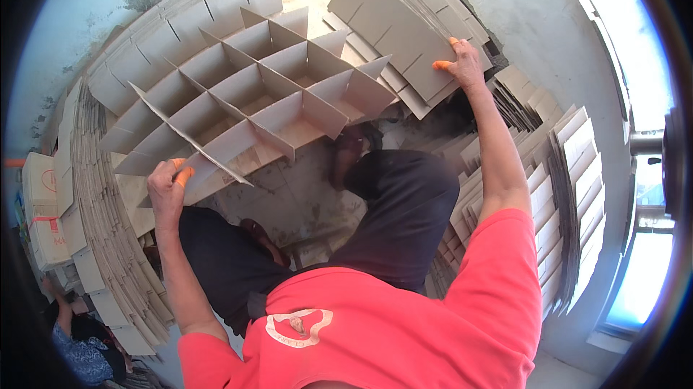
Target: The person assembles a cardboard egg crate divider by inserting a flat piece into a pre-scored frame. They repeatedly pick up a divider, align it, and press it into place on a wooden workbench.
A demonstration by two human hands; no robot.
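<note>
The cardboard divider grid (pixel 267 93) was a lattice of interlocked brown cardboard strips forming rows of open rectangular cells. It was held up off the floor and tilted, running from about eight o'clock near its lower corner up toward one o'clock. The left hand (pixel 167 188), with orange coverings on its fingertips, gripped the long outer strip at that lower corner, at about eight o'clock in the view. At two o'clock from the grid lay the stack of flat cardboard strips (pixel 404 35), slotted brown sheets fanned and overlapping, leaning at a slant. The right hand (pixel 464 64), fingertips also orange, rested on the stack's lower right edge.
</note>
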